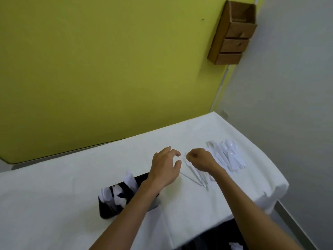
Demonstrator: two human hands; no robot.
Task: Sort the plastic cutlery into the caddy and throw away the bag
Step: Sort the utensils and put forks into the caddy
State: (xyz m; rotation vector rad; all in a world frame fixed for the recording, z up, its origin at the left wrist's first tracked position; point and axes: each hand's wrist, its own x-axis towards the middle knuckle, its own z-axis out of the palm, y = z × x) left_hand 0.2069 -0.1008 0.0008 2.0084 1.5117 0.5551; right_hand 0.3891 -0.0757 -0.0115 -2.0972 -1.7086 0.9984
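The right hand [198, 160] has its fingers curled in and appears to pinch the upper ends of the thin white plastic cutlery handles [197, 175], a small fan slanting across the white tablecloth [72, 186]. The left hand [164, 166] hovers just beside it at 9 o'clock, fingers spread and loosely bent, holding nothing. The larger heap of white plastic cutlery [228, 157] lies at 3 o'clock from the right hand, near the table's right edge. The black rectangular plastic caddy [106, 212] already holds some white pieces and sits at 7 o'clock from the left hand, partly under that forearm. I cannot make out the bag with any certainty.

These pieces are probably very light, stiff and rather brittle. Being smooth, they will likely slide over one another and lie flat against the cloth. A grip on the handles, with several lined up as a bundle, looks safest, and the free hand can square their ends.
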